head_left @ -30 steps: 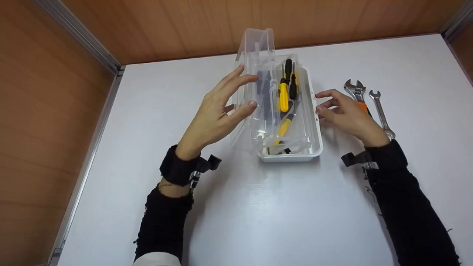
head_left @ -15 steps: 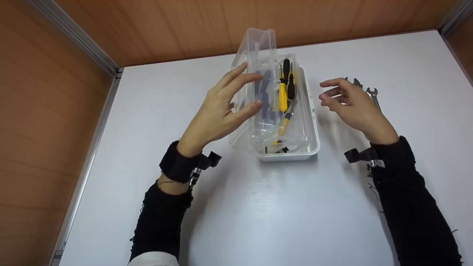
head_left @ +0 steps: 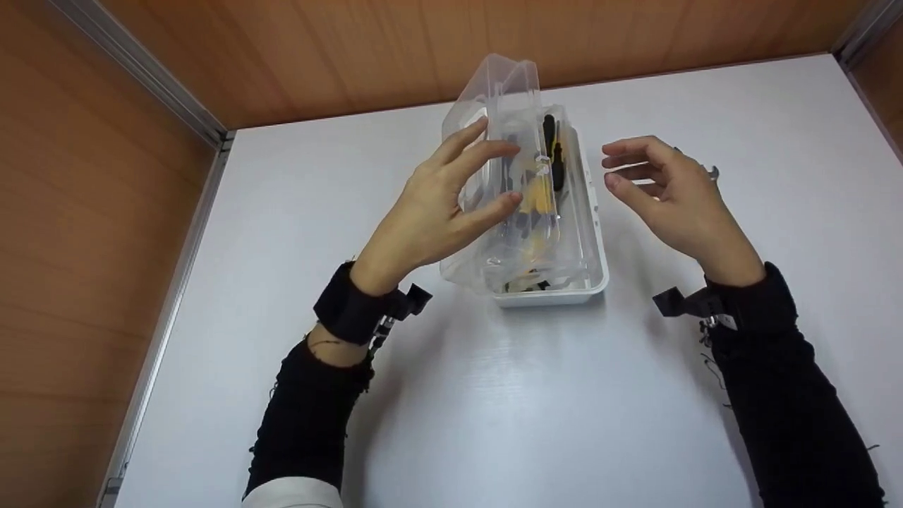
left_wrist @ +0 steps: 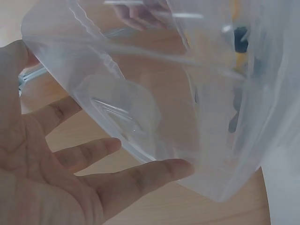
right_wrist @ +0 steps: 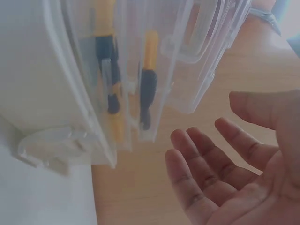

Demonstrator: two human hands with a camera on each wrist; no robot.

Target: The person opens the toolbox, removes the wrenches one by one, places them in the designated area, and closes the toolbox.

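Observation:
A clear toolbox with a white base stands mid-table, its transparent lid raised and leaning over the tray. Yellow and black screwdrivers lie inside, partly blurred by the lid. My left hand presses straight, spread fingers against the lid's outer face; the left wrist view shows the palm behind the lid. My right hand hovers open just right of the box, touching nothing. In the right wrist view that hand is beside the box and the screwdrivers.
A wrench tip peeks out behind my right hand; the rest is hidden. Wooden walls close the white table at the back and left, with a metal rail along the left edge.
The lid has swung further right over the tray under my left hand. My right hand left the box's right rim, rose, and now covers the wrenches.

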